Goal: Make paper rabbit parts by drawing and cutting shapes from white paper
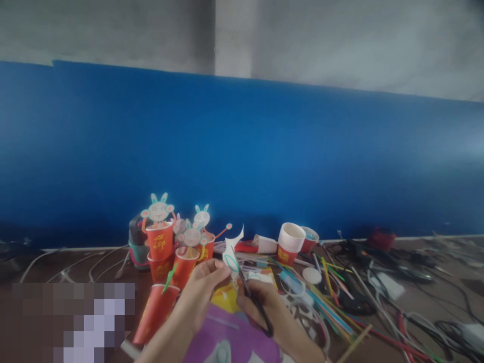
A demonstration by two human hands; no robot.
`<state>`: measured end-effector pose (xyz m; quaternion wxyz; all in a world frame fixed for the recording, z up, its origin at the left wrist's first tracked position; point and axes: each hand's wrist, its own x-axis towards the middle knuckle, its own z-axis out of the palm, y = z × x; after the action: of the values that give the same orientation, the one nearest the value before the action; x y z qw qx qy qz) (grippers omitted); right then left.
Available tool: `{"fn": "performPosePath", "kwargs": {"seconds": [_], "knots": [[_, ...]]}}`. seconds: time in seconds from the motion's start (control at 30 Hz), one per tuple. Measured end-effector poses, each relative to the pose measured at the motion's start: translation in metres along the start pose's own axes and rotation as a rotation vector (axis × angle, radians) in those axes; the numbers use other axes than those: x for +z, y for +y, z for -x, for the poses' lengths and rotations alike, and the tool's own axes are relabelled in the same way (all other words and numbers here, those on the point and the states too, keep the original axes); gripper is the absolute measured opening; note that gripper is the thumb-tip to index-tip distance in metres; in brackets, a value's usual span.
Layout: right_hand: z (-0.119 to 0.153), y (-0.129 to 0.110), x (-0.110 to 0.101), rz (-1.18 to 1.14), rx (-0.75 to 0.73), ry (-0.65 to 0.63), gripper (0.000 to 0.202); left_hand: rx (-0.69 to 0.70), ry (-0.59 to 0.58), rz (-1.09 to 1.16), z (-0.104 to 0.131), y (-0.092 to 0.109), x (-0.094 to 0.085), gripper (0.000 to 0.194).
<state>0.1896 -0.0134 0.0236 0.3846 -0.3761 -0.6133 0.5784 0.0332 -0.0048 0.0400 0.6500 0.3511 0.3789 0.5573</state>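
A white piece of paper [231, 248] with a green outline drawn on it is pinched in my left hand [212, 277]. My right hand [264, 305] grips a pair of black-handled scissors [259, 307], whose blades meet the paper's right edge near the green line. How far the blades are apart I cannot tell. Beneath both hands lies a purple sheet [230, 338] with a paper cutout [220, 351] on it, and a yellow piece [229, 300] sits just beyond.
Red paper cups [159, 242] with paper rabbit figures [159, 210] stand at the left. A stack of cups [291, 242] is behind my right hand. Colourful sticks [325, 302], a tape roll [312, 276] and tangled cables [434, 322] cover the right side. A blue partition [242, 156] rises behind.
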Motion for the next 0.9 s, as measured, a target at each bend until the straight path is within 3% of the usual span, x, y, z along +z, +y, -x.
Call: {"fn": "performPosePath", "kwargs": {"seconds": [0.9], "knots": [[-0.002,0.015,-0.005,0.086,0.014,-0.013,0.032,-0.023,-0.035,-0.062,-0.001,0.01,-0.008,0.027]]}}
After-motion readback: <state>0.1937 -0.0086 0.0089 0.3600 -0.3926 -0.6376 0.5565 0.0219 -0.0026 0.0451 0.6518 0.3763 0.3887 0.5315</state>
